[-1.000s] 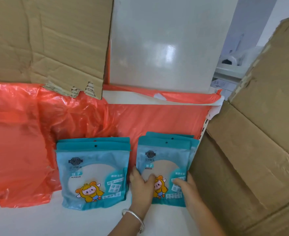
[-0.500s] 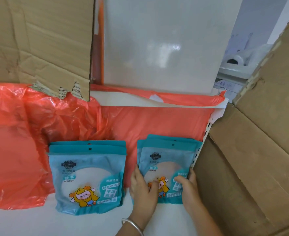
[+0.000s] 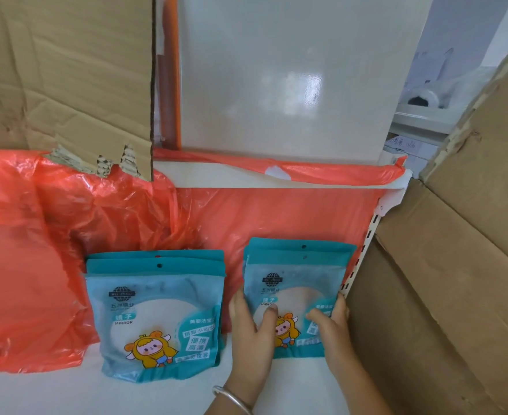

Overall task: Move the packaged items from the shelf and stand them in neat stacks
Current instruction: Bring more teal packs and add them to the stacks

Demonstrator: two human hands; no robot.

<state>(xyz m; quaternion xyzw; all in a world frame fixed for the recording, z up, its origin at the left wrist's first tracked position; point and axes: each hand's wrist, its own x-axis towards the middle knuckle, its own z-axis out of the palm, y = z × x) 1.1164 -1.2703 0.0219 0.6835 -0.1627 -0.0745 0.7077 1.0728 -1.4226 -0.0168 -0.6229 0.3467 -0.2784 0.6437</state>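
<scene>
Both hands have crept higher on the right stack of packets (image 3: pixel 297 283), the left hand (image 3: pixel 251 330) clasping its 9 o'clock edge and the right hand (image 3: pixel 332 324) its 3 o'clock edge, apparently squaring it upright on the shelf (image 3: pixel 51 390), with the left stack (image 3: pixel 156 310) at its 9 o'clock.

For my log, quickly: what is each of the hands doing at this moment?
Left hand: grips the right pouch stack at its left edge.
Right hand: grips the same stack at its right edge.
</scene>
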